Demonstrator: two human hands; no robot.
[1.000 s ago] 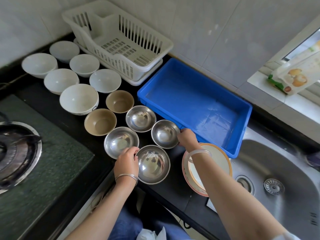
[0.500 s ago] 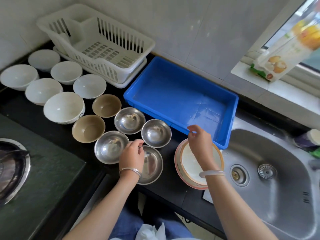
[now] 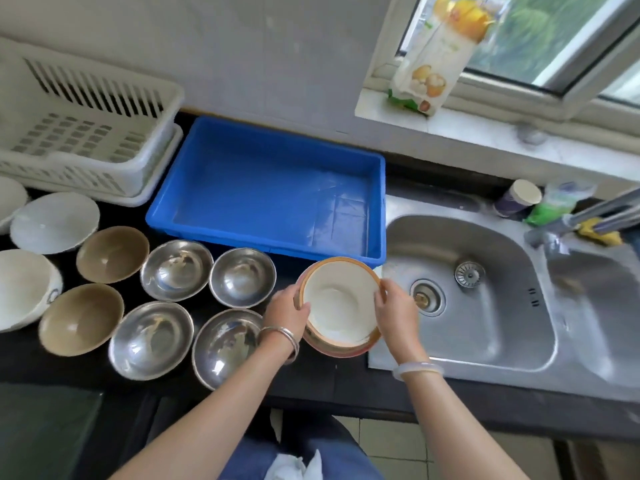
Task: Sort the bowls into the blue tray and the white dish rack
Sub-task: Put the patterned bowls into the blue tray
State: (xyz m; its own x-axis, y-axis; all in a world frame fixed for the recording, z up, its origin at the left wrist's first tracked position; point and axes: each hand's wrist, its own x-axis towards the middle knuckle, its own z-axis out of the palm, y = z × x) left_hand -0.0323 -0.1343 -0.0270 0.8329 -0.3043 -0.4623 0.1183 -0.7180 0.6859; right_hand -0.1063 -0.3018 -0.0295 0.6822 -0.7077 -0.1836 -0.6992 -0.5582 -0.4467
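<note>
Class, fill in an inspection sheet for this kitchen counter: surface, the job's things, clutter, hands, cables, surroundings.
Surface: black countertop, with bowls standing along its left part.
Job's things: blue tray empty; white dish rack, the part in view holds no bowls; four steel bowls, two brown bowls and white bowls on the counter; orange-rimmed bowl by the sink edge.
Clutter: printed packet on the windowsill; cup and green bottle behind the sink.
Hands: left hand and right hand each grip the orange-rimmed bowl's rim.
Cables: nothing seen.
Surroundings: steel sink at right, window above.
</note>
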